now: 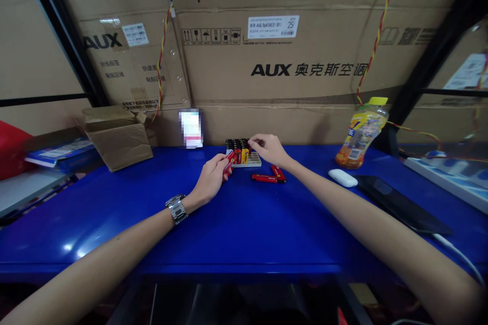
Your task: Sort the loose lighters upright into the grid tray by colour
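Note:
A white compartment tray [251, 164] stands near the back of the blue table, its left part filled with upright lighters [244, 156] in red, yellow and other colours with black tops. Several cells at its right front hold nothing. My left hand [211, 179], a metal watch on its wrist, is closed around red lighters [229, 162] just left of the tray. Over the tray's back right, my right hand [270, 149] pinches a dark red lighter [250, 145], partly hidden by the fingers. Two loose red lighters [265, 179] lie touching in front of the tray.
On the right are a drink bottle [361, 134], a white earbud case [342, 177] and a black phone-like device [400, 203] with a white cable. An open cardboard box [120, 139] and a lit screen [191, 128] stand at the back left. Large cartons [305, 96] wall the back.

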Available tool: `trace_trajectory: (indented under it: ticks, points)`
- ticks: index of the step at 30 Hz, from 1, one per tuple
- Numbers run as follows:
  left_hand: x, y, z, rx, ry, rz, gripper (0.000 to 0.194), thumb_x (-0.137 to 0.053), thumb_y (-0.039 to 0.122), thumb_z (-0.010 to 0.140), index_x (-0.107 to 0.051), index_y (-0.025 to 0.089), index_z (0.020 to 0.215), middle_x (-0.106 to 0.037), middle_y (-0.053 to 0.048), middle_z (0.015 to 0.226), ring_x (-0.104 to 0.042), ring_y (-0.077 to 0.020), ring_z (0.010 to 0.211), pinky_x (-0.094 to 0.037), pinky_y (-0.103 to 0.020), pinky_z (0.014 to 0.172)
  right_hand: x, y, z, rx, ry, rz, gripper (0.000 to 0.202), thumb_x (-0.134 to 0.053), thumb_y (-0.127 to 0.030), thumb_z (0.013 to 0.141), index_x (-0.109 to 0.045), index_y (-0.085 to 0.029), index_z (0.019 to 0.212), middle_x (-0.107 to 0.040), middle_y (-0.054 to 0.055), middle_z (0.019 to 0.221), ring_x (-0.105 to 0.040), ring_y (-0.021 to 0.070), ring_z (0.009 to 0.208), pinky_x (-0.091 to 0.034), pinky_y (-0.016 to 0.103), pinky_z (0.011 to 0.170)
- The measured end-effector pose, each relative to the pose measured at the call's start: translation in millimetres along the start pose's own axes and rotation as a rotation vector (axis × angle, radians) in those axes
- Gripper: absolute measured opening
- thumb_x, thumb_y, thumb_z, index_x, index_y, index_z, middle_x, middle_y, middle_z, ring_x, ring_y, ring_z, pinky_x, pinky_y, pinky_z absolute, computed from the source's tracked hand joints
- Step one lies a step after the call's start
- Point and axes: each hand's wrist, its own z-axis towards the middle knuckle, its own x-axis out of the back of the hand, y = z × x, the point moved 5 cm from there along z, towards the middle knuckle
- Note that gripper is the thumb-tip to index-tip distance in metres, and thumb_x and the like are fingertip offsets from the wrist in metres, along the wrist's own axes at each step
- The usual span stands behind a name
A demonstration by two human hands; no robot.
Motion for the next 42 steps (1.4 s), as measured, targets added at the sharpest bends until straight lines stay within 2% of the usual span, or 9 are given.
trace_trajectory:
  ticks: [5, 8, 15, 19, 23, 28, 36, 39, 42]
  points:
    - [-5.2, 3.8, -2.0, -0.066, -0.103, 0.06, 0.031, -0.044, 0.036, 0.09, -0.063, 0.014, 0.102, -0.064, -0.004, 0.077, -0.054, -0.0131, 0.062, -0.041, -0.025, 0.058, -9.4, -47.6, -19.1, 0.1, -0.252, 0.246, 0.026, -0.055, -0.04, 0.085, -0.067, -0.018, 0.09, -0.067, 0.003, 0.078, -0.057, 0.0135, 0.067, -0.042, 0.027, 0.062]
    - [-6.6, 6.8, -2.9, -0.109, -0.122, 0.145, 0.035, -0.044, 0.038, 0.091, -0.062, 0.015, 0.11, -0.066, -0.006, 0.083, -0.058, -0.0161, 0.068, -0.043, -0.028, 0.064, -7.7, -52.4, -20.3, 0.085, -0.263, 0.28, 0.022, -0.056, -0.038, 0.085, -0.064, -0.018, 0.088, -0.065, 0.002, 0.074, -0.055, 0.013, 0.065, -0.042, 0.027, 0.061]
    - [5.6, 11.5, 2.9, -0.332, 0.043, 0.697, 0.022, -0.048, 0.031, 0.088, -0.06, 0.015, 0.1, -0.064, -0.011, 0.091, -0.056, -0.0238, 0.085, -0.042, -0.035, 0.076, 40.1, 10.6, 6.7, -0.059, 0.139, 0.174, 0.013, -0.06, -0.03, 0.079, -0.06, -0.016, 0.08, -0.061, 0.004, 0.071, -0.054, 0.0152, 0.065, -0.042, 0.031, 0.062]
    - [7.6, 4.2, 3.1, -0.26, -0.007, 1.056, 0.031, -0.044, 0.043, 0.089, -0.056, 0.015, 0.082, -0.06, -0.013, 0.078, -0.054, -0.0252, 0.076, -0.04, -0.035, 0.067, 37.3, 42.2, 12.9, -0.125, 0.105, 0.051, 0.006, -0.06, -0.022, 0.076, -0.061, -0.016, 0.077, -0.062, 0.004, 0.067, -0.056, 0.0161, 0.062, -0.042, 0.03, 0.06]
    - [3.2, -1.8, -2.4, -0.115, -0.168, 1.26, 0.035, -0.042, 0.046, 0.086, -0.057, 0.014, 0.083, -0.063, -0.015, 0.082, -0.057, -0.0285, 0.078, -0.041, -0.036, 0.064, 11.4, 43.0, 13.9, -0.108, -0.004, -0.046, 0.008, -0.057, -0.018, 0.078, -0.064, -0.015, 0.08, -0.066, 0.005, 0.069, -0.059, 0.0163, 0.064, -0.043, 0.029, 0.062]
    - [-2.1, -2.3, -5.3, -0.083, -0.249, 1.23, 0.027, -0.042, 0.039, 0.085, -0.055, 0.015, 0.083, -0.063, -0.015, 0.083, -0.059, -0.0279, 0.076, -0.039, -0.036, 0.061, -8.1, 31.4, 12.4, -0.001, -0.083, -0.226, 0.02, -0.053, -0.019, 0.084, -0.068, -0.012, 0.094, -0.069, 0.01, 0.075, -0.061, 0.018, 0.068, -0.043, 0.031, 0.067]
    - [2.3, 6.3, -0.8, -0.226, -0.058, 0.95, 0.018, -0.049, 0.035, 0.086, -0.05, 0.017, 0.087, -0.062, -0.01, 0.086, -0.058, -0.0211, 0.073, -0.043, -0.033, 0.064, 2.4, 10.0, -8.1, 0.163, -0.113, -0.433, 0.051, -0.034, -0.025, 0.094, -0.042, -0.013, 0.142, -0.068, 0.014, 0.092, -0.061, 0.0209, 0.074, -0.042, 0.034, 0.068]
    - [2.8, 9.5, 0.1, -0.308, -0.002, 0.854, 0.018, -0.052, 0.032, 0.087, -0.051, 0.015, 0.092, -0.062, -0.01, 0.089, -0.058, -0.0202, 0.078, -0.046, -0.033, 0.068, 10.5, 1.5, -14.7, 0.111, -0.123, -0.352, 0.039, -0.04, -0.03, 0.092, -0.062, -0.014, 0.119, -0.068, 0.01, 0.081, -0.06, 0.0184, 0.067, -0.041, 0.032, 0.064]
    - [1.5, 10.6, 0.4, -0.376, 0.011, 0.78, 0.019, -0.052, 0.029, 0.087, -0.054, 0.014, 0.098, -0.064, -0.01, 0.094, -0.059, -0.0209, 0.083, -0.049, -0.036, 0.075, 7.0, -6.6, -26.8, 0.085, -0.357, -0.288, 0.03, -0.052, -0.042, 0.086, -0.068, -0.018, 0.079, -0.065, 0.005, 0.067, -0.055, 0.0149, 0.057, -0.037, 0.03, 0.057]
